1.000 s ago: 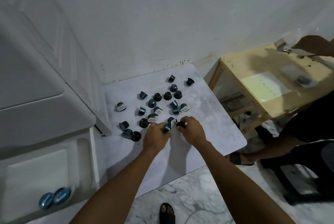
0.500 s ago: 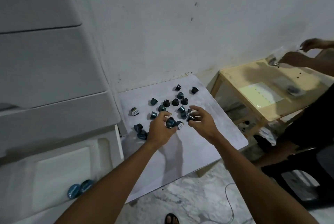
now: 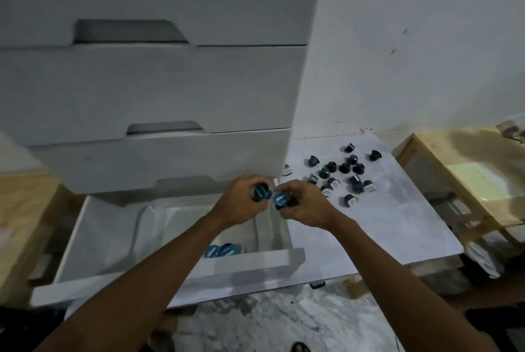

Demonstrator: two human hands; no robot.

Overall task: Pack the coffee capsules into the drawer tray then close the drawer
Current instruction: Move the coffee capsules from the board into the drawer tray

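My left hand [image 3: 241, 201] grips a dark blue coffee capsule [image 3: 261, 192] above the open bottom drawer [image 3: 170, 275]. My right hand [image 3: 304, 204] grips a second blue capsule [image 3: 281, 200] right beside it, over the drawer's right side. Inside the drawer lies a white tray [image 3: 142, 221], with two blue capsules [image 3: 221, 250] at its near right corner. Several loose capsules [image 3: 345, 174] are scattered on the white board [image 3: 383, 223] to the right.
A white chest of shut drawers [image 3: 159, 90] rises above the open drawer. A wooden table [image 3: 466, 178] stands at the far right, and a wooden piece [image 3: 22, 209] at the left. Marble floor [image 3: 284, 320] lies below.
Both hands lifted capsules off the board and carried them left to above the open drawer. The view swung left, bringing the drawer chest into the middle.
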